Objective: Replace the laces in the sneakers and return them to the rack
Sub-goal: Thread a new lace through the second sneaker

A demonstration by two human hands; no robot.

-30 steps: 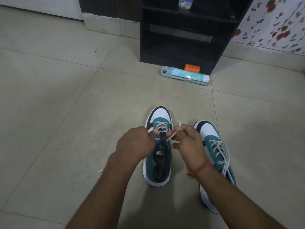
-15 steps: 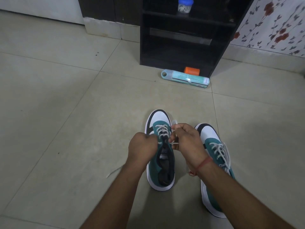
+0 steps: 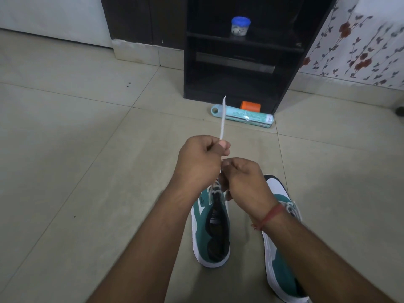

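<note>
While the white lace (image 3: 223,119) rises stiffly from the left hand (image 3: 200,162), its free end pointing toward the far rack (image 3: 240,62), the grip of that hand is pressed together, pinching the lace between thumb and fingers. The right hand (image 3: 244,182) sits just nearer and to the right, touching the left hand; its fingers are curled closed at the lace where it leaves the eyelets, though the exact pinch is hidden behind the knuckles. A red thread (image 3: 270,216) circles the right wrist. Both hands hover over the left sneaker (image 3: 211,232), green with a white sole, standing on the tiled floor (image 3: 87,171) with its dark opening toward the viewer; its toe is covered by the hands. Just beside it on the right stands the right sneaker (image 3: 277,254), already laced, partly hidden by the right forearm. Farther off, the dark rack holds a small clear jar (image 3: 240,26) with a blue lid on an upper shelf; something pale lies inside, too small to tell. In front of the rack's base, on the floor, lies a pale teal tube (image 3: 242,117) on its side, and an orange cylinder (image 3: 251,106) rests just behind it. To the far right runs a wall with a floral pattern (image 3: 358,44).
</note>
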